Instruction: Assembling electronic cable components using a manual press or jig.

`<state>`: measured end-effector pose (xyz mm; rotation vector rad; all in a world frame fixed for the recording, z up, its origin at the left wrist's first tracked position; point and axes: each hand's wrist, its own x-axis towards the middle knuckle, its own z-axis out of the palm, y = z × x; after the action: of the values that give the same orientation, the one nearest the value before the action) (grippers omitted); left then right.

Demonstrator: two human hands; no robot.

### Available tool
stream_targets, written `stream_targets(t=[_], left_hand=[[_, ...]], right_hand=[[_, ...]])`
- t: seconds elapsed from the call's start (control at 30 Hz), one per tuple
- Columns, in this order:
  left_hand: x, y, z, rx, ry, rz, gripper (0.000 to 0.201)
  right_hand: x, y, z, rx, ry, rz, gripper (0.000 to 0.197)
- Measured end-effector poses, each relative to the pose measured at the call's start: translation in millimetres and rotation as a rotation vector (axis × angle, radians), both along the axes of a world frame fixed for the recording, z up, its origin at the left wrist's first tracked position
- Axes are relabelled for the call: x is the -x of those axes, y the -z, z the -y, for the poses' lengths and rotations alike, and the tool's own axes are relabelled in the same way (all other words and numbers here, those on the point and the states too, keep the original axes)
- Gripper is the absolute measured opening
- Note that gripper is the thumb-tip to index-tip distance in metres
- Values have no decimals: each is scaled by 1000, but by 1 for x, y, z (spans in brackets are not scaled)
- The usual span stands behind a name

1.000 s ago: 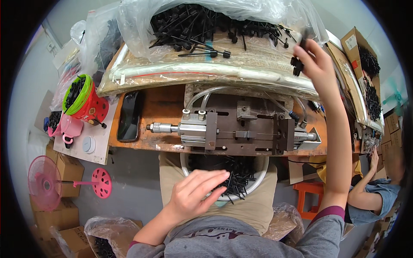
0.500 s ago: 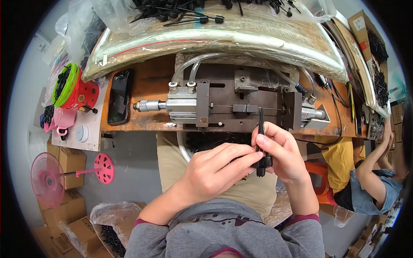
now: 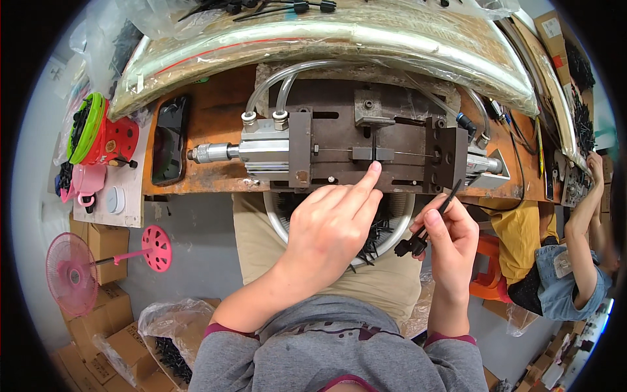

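My left hand [image 3: 336,219] reaches to the small grey block [image 3: 361,154] in the middle of the metal fixture. Its index finger is stretched out over the near end of a thin black cable tie [image 3: 375,145] that lies across the block's slot. The thumb is hidden beneath, and the fingers appear closed on the tie's near end. In my right hand [image 3: 449,238], off the fixture's near right side, several black cable ties [image 3: 439,219] are pinched together, chunky heads toward the lower left and tails pointing up right.
Metal cylinders [image 3: 264,149] with clear air hoses [image 3: 268,85] flank the fixture. A phone [image 3: 171,140] lies at left, near a red and green bucket [image 3: 98,130]. Below the bench edge, a white-rimmed tub [image 3: 274,225] holds black pieces. Another person [image 3: 575,261] sits at right.
My hands have separated. The left has moved up to the block, where a cable tie now lies in the slot. My right hand has shifted right and lower, tilting its cable ties.
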<state>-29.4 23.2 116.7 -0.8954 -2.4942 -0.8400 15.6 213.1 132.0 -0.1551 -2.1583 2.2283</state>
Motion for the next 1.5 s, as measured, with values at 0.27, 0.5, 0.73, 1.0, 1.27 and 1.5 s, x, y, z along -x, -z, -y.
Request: stream_targets(t=[0.27, 0.5, 0.73, 1.0, 1.27, 1.5], left_hand=[[9, -11, 0, 79, -10, 32, 23], [9, -11, -2, 112, -34, 34, 24], [5, -17, 2, -81, 84, 152, 29], [-21, -19, 13, -380, 299, 266, 33], [-5, -6, 7, -164, 61, 74, 30], [7, -3, -1, 39, 15, -31, 22]], right_hand=[[0, 0, -1, 114, -11, 31, 13], [4, -1, 2, 235, -19, 147, 9], [8, 0, 7, 175, -23, 118, 13], [12, 0, 14, 321, -107, 138, 18], [6, 0, 5, 183, -15, 50, 23], [2, -1, 5, 180, -25, 73, 21]])
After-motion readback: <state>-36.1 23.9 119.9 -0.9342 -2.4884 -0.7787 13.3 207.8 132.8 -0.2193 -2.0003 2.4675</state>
